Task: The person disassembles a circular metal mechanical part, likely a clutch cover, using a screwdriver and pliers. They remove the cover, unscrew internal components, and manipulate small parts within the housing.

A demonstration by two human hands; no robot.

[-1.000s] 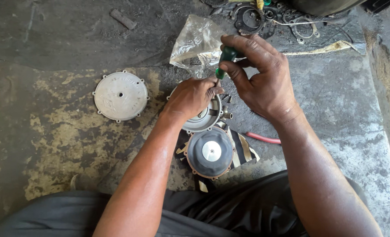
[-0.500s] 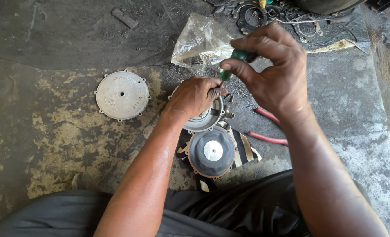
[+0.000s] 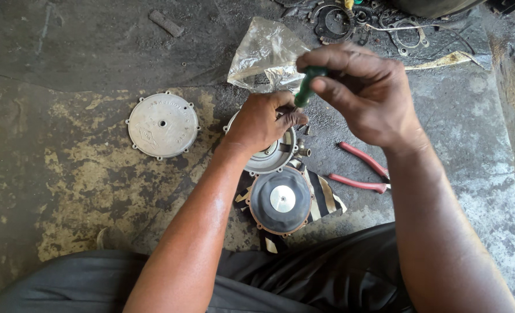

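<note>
The left hand (image 3: 263, 122) rests on the round metal housing (image 3: 269, 152) on the concrete floor (image 3: 66, 191), its grip closed over the housing's upper rim. The right hand (image 3: 362, 93) has its grip wrapped around a green-handled screwdriver (image 3: 305, 87), tip hidden behind the left fingers. Just below the housing lies a black diaphragm (image 3: 280, 200) on a striped cloth (image 3: 326, 197); a round cover plate (image 3: 163, 125) sits well to the left, red-handled pliers (image 3: 362, 173) to the right. Judging from this, the driver could slip off an unseen screw and jab the steadying fingers, or a loosened screw might roll into the floor grime
</note>
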